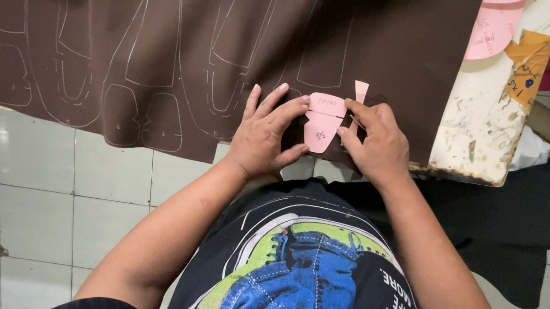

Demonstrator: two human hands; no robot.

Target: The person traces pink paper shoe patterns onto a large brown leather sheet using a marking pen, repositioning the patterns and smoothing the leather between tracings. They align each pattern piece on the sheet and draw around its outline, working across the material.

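Pale floor tiles [44, 193] are filling the lower half of the view beneath a worktable [481, 134] with a chipped, stained top. Brown sheet material [184, 32] is draping over the table's near edge, already carrying many pale traced outlines, so pieces are being nested close together. Left hand [265, 135] is lying nearly flat, fingers spread, pressing a pink paper pattern [323, 123] against the sheet, likely so it cannot slip. Right hand [375, 142], at 3 o'clock of the pattern, is curled around a thin marking tool [352, 122] at the pattern's edge; the tip is hidden, so contact cannot be told. A narrow pink strip [361, 91] is lying at 1 o'clock of the pattern. More pink templates [494, 27] are resting at the table's 1 o'clock corner, within reach.
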